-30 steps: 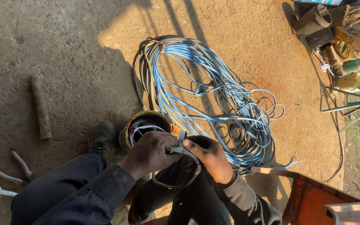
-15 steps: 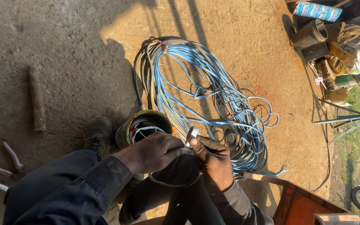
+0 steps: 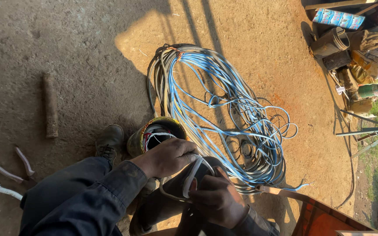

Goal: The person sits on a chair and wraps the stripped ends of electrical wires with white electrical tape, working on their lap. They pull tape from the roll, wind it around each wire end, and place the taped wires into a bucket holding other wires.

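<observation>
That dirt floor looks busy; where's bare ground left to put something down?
Bare dirt lies upper left, between the rusty rod and the blue cable coil, and right of the coil before the junk pile. Crowded: around the can, boot and both hands.

Left hand (image 3: 165, 158): we see it closed over a pale flat cable strip (image 3: 192, 175), at 6 o'clock.
Right hand (image 3: 217, 199): gripping the same strip's loop, just below the left.
Round open tin (image 3: 156, 135): beside our dark boot (image 3: 108, 142), wires inside.
Blue-and-grey coiled cable bundle (image 3: 224, 113): on dirt, toward 1 o'clock.
Rusty cylindrical bar (image 3: 50, 105): at 9 o'clock.
</observation>
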Demonstrator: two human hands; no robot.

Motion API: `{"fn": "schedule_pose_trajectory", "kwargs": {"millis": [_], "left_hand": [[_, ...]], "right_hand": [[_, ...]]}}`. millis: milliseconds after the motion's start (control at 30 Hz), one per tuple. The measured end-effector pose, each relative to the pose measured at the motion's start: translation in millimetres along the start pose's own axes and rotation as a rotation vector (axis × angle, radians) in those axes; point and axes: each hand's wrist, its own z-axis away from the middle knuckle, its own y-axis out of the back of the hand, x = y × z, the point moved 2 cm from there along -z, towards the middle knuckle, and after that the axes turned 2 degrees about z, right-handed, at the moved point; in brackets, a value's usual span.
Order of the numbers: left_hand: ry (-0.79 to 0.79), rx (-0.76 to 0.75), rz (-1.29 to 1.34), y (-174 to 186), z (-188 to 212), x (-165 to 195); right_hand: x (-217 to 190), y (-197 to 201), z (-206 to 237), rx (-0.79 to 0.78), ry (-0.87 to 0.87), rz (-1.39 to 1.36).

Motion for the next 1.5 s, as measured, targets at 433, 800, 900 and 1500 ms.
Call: {"fn": "schedule_pose_trajectory", "kwargs": {"millis": [433,800,900,1500], "left_hand": [[-0.243,0.158,0.099,7,17,18],[-0.261,0.323,-0.163,-11,16,16],[-0.219,0.382,-0.432,-20,22,22],[-0.020,-0.317,-0.530,-92,134,-27]], "right_hand": [[-4,-56,43,0.669,-0.499,-1.068],[0,-44,6,0.489,-1.127,-1.104],[4,-49,-1,0.442,-1.118,-1.004],[64,-73,-4,0.532,-1.012,-1.545]]}}
